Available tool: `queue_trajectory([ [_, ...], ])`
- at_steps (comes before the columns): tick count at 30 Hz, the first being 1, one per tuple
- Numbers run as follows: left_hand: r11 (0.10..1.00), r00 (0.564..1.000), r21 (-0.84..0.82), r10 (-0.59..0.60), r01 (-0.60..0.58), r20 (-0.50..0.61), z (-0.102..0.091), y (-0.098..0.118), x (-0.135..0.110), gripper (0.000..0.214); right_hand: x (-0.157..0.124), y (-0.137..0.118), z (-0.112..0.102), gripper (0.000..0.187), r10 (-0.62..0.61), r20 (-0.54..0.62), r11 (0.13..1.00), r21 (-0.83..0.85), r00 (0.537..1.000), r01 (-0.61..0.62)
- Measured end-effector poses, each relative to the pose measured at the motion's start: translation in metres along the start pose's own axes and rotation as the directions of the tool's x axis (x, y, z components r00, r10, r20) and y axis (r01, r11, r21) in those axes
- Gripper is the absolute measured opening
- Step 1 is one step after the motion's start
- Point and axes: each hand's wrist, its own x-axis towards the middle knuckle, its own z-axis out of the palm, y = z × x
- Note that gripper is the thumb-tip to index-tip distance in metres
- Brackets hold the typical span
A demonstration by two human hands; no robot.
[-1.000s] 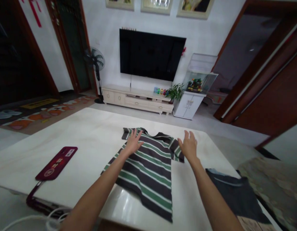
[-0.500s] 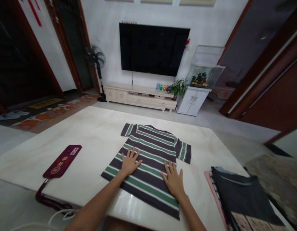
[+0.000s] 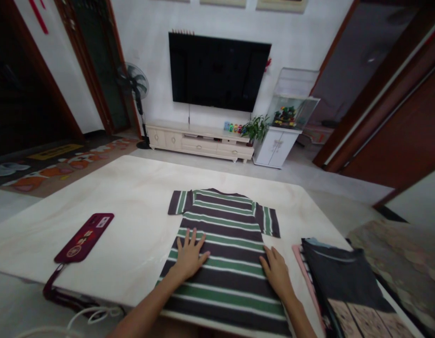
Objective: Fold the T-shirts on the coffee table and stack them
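Observation:
A dark striped T-shirt with green and white bands lies flat on the pale marble table, collar away from me. My left hand rests flat on the shirt's lower left part, fingers spread. My right hand lies flat on the shirt's right edge, fingers stretched out. Neither hand holds anything.
A dark red phone case with a strap lies on the table at the left. A stack of folded clothes, dark on top, sits at the right. White cable hangs below the near edge. Beyond stand a TV, cabinet, fan and fish tank.
The shirt now lies straight and squared to me instead of slanted. Both hands slid from the collar down to the lower half, and my right hand moved out to the right edge.

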Motion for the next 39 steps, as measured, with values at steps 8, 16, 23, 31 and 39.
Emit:
queue_trajectory([
  [8, 0.997, 0.989, 0.062, -0.031, 0.04, -0.144, 0.006, -0.032, 0.069, 0.054, 0.037, 0.003, -0.014, 0.03, 0.011, 0.033, 0.998, 0.067, 0.999, -0.013],
  [16, 0.998, 0.984, 0.045, -0.04, 0.048, -0.173, 0.014, -0.034, 0.07, 0.057, 0.154, 0.043, -0.028, 0.04, 0.457, -0.013, 0.889, 0.029, 0.889, -0.457],
  [23, 0.999, 0.982, 0.024, -0.038, 0.043, -0.183, 0.013, -0.035, 0.072, 0.058, 0.187, 0.043, -0.009, 0.027, 0.481, 0.058, 0.875, 0.021, 0.875, -0.483],
  [31, 0.999, 0.981, 0.0, -0.052, 0.052, -0.188, 0.015, -0.035, 0.073, 0.058, 0.196, 0.051, -0.025, 0.046, 0.506, -0.119, 0.862, 0.021, 0.854, -0.507],
  [39, 0.999, 0.978, -0.04, -0.044, 0.037, -0.206, 0.016, -0.036, 0.073, 0.058, 0.209, -0.043, 0.02, 0.057, 0.066, -0.065, 0.995, -0.069, 0.996, -0.071],
])
